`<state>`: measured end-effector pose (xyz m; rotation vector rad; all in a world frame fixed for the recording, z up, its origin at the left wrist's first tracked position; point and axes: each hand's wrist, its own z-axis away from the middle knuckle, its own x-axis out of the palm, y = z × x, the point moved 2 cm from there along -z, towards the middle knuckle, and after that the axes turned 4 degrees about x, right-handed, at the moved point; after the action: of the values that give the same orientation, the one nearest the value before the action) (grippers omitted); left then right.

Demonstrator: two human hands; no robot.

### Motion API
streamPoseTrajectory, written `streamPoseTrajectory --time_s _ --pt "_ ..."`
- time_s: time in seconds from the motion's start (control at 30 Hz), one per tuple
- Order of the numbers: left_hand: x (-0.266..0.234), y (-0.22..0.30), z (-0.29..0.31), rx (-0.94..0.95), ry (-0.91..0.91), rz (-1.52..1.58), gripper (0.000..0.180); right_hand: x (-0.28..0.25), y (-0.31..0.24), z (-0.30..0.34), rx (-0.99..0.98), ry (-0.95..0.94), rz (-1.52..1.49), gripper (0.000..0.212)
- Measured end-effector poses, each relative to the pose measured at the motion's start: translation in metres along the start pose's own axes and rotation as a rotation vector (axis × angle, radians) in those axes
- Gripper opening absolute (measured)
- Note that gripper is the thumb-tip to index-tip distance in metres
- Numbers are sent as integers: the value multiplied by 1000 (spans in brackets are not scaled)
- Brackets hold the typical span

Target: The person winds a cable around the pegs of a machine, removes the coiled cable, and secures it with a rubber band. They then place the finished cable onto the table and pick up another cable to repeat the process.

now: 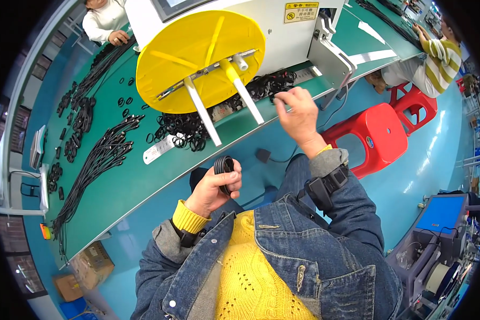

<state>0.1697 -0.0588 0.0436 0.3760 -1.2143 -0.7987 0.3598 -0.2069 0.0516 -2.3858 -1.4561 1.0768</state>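
Observation:
My left hand (210, 193) is closed around a coiled black cable (223, 168), held upright below the table's front edge. Higher up and to the right, my right hand (300, 118) is bent into a pinch, with a small black band (273, 99) showing at its fingertips. Beside those fingertips, loose black bands (184, 128) lie heaped along the table edge, partly hidden by the machine. A winding machine's yellow disc (181, 53) stands in front of me. Two pale rods (201, 111) stick out from its slotted metal bar toward me, with no cable on them.
Black cables (98, 160) lie bundled on the green table (144, 184) at left, near a metal ruler (157, 149). Red stools (381, 133) stand at right. One person (104, 24) works at the far left, another (440, 61) at the far right. Cartons (93, 264) sit on the floor.

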Motion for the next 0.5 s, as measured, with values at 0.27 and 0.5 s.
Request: streamPoseTrajectory --time_s 0.27,0.5 --pt "-3 0 1 23 80 -11 16 5 39 -10 186 95 7 8" --pt "8 -5 -11 -2 212 -92 15 -4 73 -16 206 -131 -65 9"
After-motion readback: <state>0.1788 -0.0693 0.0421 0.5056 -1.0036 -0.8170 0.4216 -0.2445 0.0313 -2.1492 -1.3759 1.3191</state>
